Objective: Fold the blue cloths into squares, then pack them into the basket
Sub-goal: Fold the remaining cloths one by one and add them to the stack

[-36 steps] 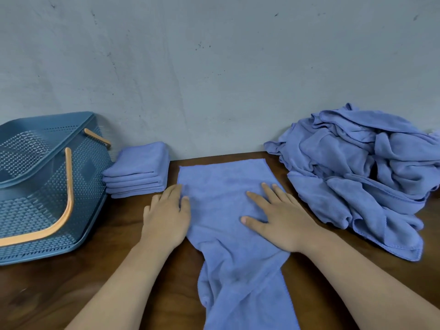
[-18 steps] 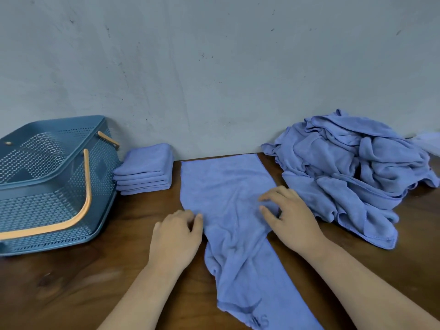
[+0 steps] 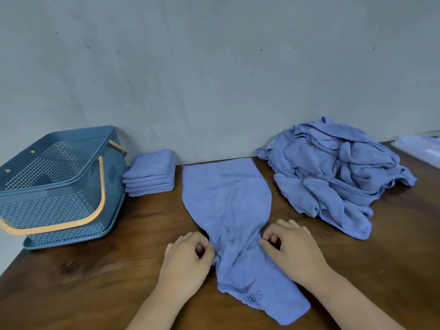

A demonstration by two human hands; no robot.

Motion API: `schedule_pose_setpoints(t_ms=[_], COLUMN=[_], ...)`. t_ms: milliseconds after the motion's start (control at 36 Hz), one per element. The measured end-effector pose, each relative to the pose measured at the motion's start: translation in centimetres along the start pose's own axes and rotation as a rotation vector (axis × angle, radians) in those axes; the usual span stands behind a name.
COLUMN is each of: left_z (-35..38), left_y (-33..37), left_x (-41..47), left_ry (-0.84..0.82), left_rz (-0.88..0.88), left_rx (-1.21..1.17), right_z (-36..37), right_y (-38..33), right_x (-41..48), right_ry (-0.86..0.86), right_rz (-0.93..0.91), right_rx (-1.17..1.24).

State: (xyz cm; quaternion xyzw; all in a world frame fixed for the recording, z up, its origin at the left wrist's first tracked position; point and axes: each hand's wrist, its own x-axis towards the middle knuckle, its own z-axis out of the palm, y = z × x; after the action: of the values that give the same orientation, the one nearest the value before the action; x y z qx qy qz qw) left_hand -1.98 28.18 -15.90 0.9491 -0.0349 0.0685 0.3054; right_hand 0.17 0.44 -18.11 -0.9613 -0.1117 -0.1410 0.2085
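Note:
A blue cloth (image 3: 228,201) lies lengthwise on the wooden table (image 3: 95,282), its far end flat by the wall, its middle gathered narrow. My left hand (image 3: 188,258) pinches the cloth's left edge at the narrow part. My right hand (image 3: 292,248) pinches the right edge opposite. The near end of the cloth spreads toward me. A stack of folded blue cloths (image 3: 150,173) sits at the wall. Left of it stands the blue basket (image 3: 59,186) with orange handles, nothing visible inside.
A heap of unfolded blue cloths (image 3: 338,170) fills the right back of the table. A flat pale packet (image 3: 421,151) lies at the far right edge. The grey wall runs along the table's far side.
Both hands slid toward me along the cloth's edges, from lying flat on it to pinching it. The cloth's middle has bunched narrower between them.

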Motion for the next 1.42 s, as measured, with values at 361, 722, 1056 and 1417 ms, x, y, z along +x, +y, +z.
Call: schedule_pose_setpoints(t_ms=[361,722,1056,1417], left_z=[-3.3,-4.4,-5.8,-5.0], left_y=[0.0,-2.8,-5.1,-3.9], left_x=[-2.7,-6.0,-9.3,-8.8], left_ry=[0.278,0.147,-0.106,-0.037], left_rz=[-0.297,-0.146,0.384,0.159], left_rx=[-0.582,-0.549,0.044,-0.224], right_z=[-4.0,-2.7,-5.9,-5.1], right_y=[0.1,0.6,-0.5,-0.2], right_x=[-3.2,-4.6,-8.6,-8.4], right_ry=[0.122,0.188,-0.204,-0.190], right_rz=[0.332,0.233,-0.234,-0.086], right_rx=[0.556,0.279,0.314,0.460])
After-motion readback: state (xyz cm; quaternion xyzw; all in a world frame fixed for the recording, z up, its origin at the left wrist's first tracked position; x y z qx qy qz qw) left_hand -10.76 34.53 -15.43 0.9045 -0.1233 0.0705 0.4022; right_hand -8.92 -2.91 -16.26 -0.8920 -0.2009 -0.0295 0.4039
